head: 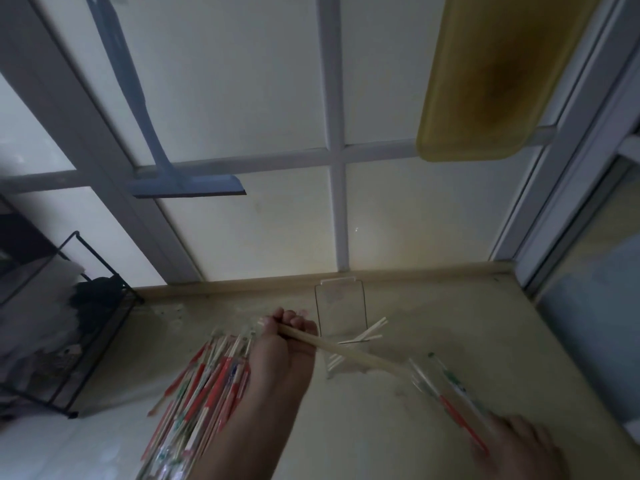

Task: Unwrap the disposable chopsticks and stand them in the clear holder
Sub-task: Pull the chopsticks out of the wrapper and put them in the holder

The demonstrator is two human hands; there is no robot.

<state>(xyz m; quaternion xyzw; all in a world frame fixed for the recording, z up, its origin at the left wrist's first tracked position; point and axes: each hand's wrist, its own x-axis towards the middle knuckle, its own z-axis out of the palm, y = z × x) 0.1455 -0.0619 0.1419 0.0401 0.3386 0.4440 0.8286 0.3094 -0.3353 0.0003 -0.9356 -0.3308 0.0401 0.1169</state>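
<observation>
I am gripping a bare pair of chopsticks (332, 348) in my left hand (291, 336), fingers curled round it, its far end pointing at the wrapper (450, 400) my right hand (519, 445) is pinching. The clear holder (341, 306) is sitting against the wall, just beyond my left hand, 2 pale pairs leaning in it; being so faint, I am risking knocking it. The wrapped pile (204, 386) is lying left.
</observation>
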